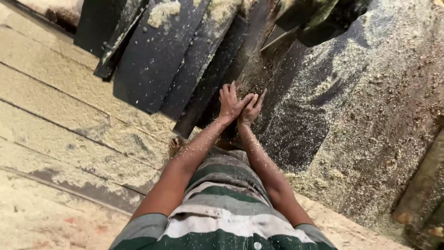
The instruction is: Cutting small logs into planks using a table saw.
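Observation:
Both my arms reach forward and are flecked with sawdust. My left hand (230, 101) lies flat with its fingers spread on a dark, dusty machine surface (252, 74). My right hand (252, 109) sits right beside it, fingers together and touching the left hand, pressed against the same surface. Neither hand grips anything that I can see. Sawdust streams past the hands. My green, grey and white striped shirt (222, 217) fills the bottom of the view.
Dark metal plates (152, 60) with sawdust heaps lean at the upper left. Pale wooden boards (55, 120) coated in dust lie at the left. A thick bank of sawdust (379, 115) covers the right. A round log (418, 190) shows at the far right.

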